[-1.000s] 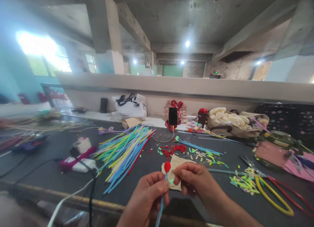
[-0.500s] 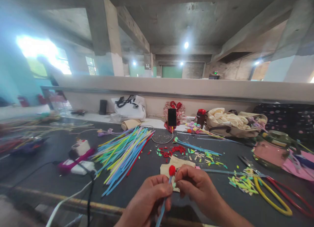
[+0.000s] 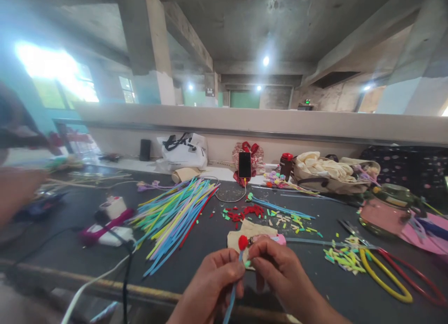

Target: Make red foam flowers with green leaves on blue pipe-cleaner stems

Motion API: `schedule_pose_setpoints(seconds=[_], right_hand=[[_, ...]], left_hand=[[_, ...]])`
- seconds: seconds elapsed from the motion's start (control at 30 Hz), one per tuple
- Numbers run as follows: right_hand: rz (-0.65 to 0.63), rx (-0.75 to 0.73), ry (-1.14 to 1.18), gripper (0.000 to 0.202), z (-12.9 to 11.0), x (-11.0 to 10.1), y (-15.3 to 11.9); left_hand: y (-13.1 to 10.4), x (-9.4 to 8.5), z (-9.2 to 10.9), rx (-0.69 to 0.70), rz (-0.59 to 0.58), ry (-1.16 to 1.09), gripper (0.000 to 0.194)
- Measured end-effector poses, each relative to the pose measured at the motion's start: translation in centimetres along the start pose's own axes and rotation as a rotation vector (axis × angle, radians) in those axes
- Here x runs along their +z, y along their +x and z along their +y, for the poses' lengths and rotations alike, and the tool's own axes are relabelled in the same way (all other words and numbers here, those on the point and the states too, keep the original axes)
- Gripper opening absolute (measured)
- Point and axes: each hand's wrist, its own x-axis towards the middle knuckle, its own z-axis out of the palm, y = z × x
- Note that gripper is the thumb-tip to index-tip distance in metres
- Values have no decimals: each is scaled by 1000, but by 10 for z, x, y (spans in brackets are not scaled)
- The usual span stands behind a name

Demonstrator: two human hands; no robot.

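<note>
My left hand (image 3: 213,284) is closed around a light blue pipe cleaner (image 3: 231,301), held nearly upright. A fuzzy red ball (image 3: 242,242) tops that stem. Close beside it, my right hand (image 3: 280,268) pinches with thumb and forefinger, and a small pale green piece (image 3: 247,264) shows at the fingertips. Behind the right hand lies a pink tool (image 3: 278,239) that looks like a glue gun, partly hidden, on a beige cloth or card (image 3: 257,228). A translucent stick (image 3: 315,242) runs right from it.
A bundle of coloured pipe cleaners (image 3: 185,221) lies left. Cut red pieces (image 3: 254,212) and yellow-green pieces (image 3: 345,256) are scattered about. Scissors (image 3: 385,272) lie right, near a glass jar (image 3: 385,212). A phone (image 3: 244,165) stands behind. Another person's arm (image 3: 17,193) shows at far left.
Both hands keep nearly the same pose around the stem. More of the pink tool shows behind my right hand. Another person's arm has come into view at the left edge.
</note>
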Motion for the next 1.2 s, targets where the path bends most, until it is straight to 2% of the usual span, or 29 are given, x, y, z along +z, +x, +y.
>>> schedule_pose_setpoints(seconds=[0.13,0.33,0.43,0.6,0.73,0.97,1.1,1.2], right_hand=[[144,116,58,18,9,2,1],[144,113,-110,19,12,-20,-1],[135,95,-352,17,15,-35,-5],[135,-72,-851,18,25,-69,-3],[152,-17,-1064,18,31,-87,4],[190,219,-1168,28,31,-77,-13],[153,308,-1072,23,30,-71,-18],[183,340,-979,20,32,-72,-13]], left_hand=[[0,-1,-4,70,90,61,17],[-3,-9,-5,89,113,78,21],[1,-15,-3,100,112,85,24],[23,-23,-3,57,78,207,19],[40,-27,-4,55,107,291,17],[55,-29,-9,45,167,343,15],[57,-30,-16,84,193,384,14],[59,-32,-20,121,195,432,11]])
